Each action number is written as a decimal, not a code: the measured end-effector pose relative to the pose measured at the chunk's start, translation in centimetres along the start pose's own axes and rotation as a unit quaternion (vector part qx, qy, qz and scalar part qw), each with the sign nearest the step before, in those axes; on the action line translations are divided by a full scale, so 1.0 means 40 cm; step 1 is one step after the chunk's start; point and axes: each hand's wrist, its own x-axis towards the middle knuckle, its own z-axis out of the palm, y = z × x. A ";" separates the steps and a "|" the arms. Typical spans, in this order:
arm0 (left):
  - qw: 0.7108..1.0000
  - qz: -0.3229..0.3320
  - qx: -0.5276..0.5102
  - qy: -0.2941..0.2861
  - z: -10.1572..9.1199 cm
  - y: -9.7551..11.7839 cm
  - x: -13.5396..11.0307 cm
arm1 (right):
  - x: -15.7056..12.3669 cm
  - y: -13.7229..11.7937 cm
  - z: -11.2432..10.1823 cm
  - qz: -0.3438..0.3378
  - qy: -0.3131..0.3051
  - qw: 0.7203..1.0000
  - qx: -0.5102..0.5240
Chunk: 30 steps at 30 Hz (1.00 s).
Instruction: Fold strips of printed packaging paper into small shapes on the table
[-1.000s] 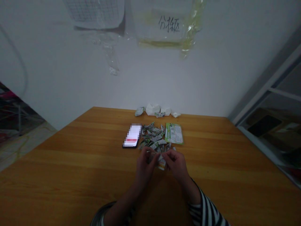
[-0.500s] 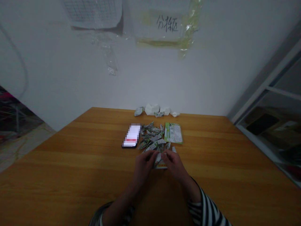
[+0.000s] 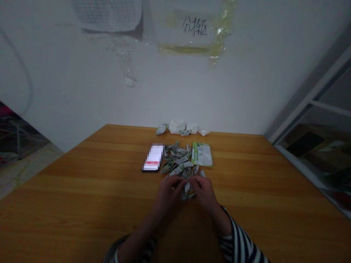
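Observation:
My left hand (image 3: 169,190) and my right hand (image 3: 203,188) meet near the middle of the table, fingertips pinched close together. Between and below them is a small white-and-green printed piece (image 3: 188,193), paper or thin packaging, with a white patch in its middle. The fingers partly cover it, and its exact kind is unclear. Just beyond my hands lies a loose pile of crumpled, folded printed pieces (image 3: 178,159), grey-white with green marks.
A lit phone (image 3: 154,157) lies left of the pile, and a flat green-and-white printed packet (image 3: 202,155) right of it. Crumpled white tissues (image 3: 177,126) and a scrunched printed piece (image 3: 161,129) sit along the wall (image 3: 175,87). The wooden table (image 3: 246,190) extends to both sides.
The printed piece at my fingertips has shifted; its white patch shows more plainly, and the orange-edged strip seen below it before is mostly covered. Both hands stay nearly in place.

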 end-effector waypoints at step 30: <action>0.999 -0.023 -0.024 0.037 -0.007 -0.002 0.000 | -0.001 -0.009 -0.010 0.073 -0.120 0.986 0.090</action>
